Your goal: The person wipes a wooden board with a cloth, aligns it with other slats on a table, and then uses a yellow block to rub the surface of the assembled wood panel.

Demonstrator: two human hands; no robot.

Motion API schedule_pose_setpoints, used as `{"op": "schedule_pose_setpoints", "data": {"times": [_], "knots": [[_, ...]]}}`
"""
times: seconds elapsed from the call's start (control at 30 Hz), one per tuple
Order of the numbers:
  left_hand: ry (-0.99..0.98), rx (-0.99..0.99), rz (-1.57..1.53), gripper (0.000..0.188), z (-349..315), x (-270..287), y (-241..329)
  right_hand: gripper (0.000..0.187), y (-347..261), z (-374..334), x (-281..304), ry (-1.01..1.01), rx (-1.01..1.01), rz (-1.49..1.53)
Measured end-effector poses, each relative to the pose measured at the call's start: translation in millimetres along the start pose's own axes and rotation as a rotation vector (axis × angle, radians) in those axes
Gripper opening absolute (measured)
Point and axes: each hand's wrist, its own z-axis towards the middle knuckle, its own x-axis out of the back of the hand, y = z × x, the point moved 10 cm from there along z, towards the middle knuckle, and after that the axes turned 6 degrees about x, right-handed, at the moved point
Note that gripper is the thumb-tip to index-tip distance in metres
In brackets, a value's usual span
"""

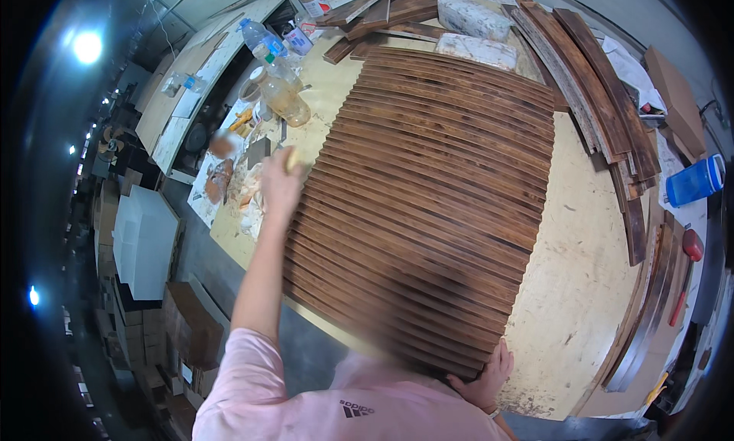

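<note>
A large brown wooden panel with a slatted, ridged surface (428,173) lies flat on the worktable. At its left edge my left hand (281,182) is closed around a small yellow pad (293,160), slightly blurred; its exact kind does not show. My right hand (489,376) grips the panel's near right corner, with the thumb along the near edge and the fingers along the right side. A dark, blurred patch covers part of the panel's near half.
Plastic bottles (284,100) stand at the far left of the table (569,288), near a grey block (258,152) and crumpled cloths (251,200). Wooden strips (589,89) are piled at the back and right. Two wrapped packages (475,52) lie behind the panel. A blue jug (694,181) is far right.
</note>
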Motion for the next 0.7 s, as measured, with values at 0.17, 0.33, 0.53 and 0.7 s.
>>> {"op": "schedule_pose_setpoints", "data": {"times": [0.17,0.33,0.53,0.7], "knots": [[-0.416,-0.695,-0.105,0.029,-131.4,-43.1,169.6,0.124,-2.7,1.8,0.8,-0.042,-0.02,-0.054],[-0.147,-0.088,0.097,0.029,-11.3,-19.4,12.0,0.125,-4.1,-3.3,-0.3,-0.003,0.02,-0.043],[-0.103,-0.197,0.1,0.034,-3.3,4.1,13.1,0.124,-6.0,4.2,2.0,-0.05,-0.03,-0.029],[-0.188,-0.335,0.219,0.025,-11.0,-15.2,41.3,0.123,-7.1,3.1,4.8,-0.031,-0.034,-0.033]]}}
